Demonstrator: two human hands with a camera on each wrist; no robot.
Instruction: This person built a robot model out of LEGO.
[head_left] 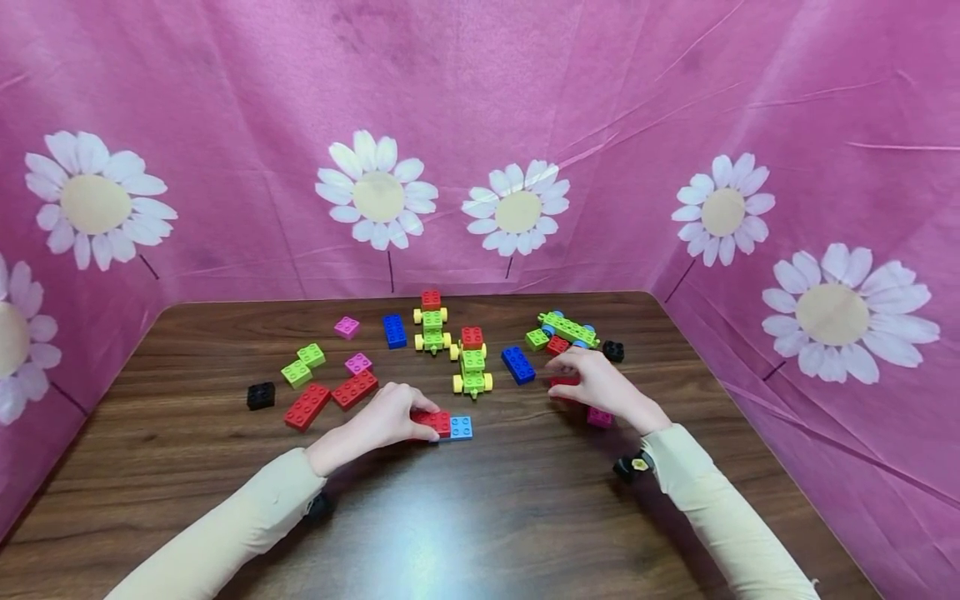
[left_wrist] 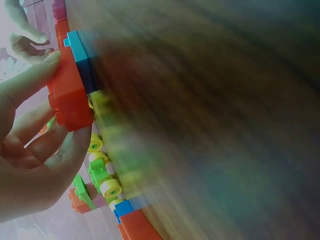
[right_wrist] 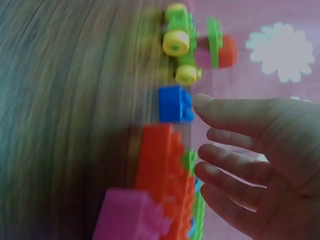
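Two hands over toy bricks on a wooden desk. Nearest the viewer, a pale left sleeve and right sleeve enter from the lower part of the frame. At centre, the left hand pinches a red brick between thumb and fingers; this brick lies partly over a light blue brick, whose uncovered studs show on the right. The hold by the sides seems chosen to leave the studs free and the pair level. The left hand is turned side-on, thumb toward the viewer and fingers bent along the far side. Right of centre, the right hand arches over a second red brick, its fingers slightly spread and nothing pinched between them; whether a fingertip touches that brick is hard to tell, since the hand overlaps it. The thumb points toward the frame's centre, a pose suited to gripping from above. A dark pink brick lies just below this hand. Farther back, beside a dark blue brick, a front green vehicle and a rear green vehicle stand on yellow wheels, probably set back to leave working room. Farthest, a pink cloth printed with daisies closes the view.
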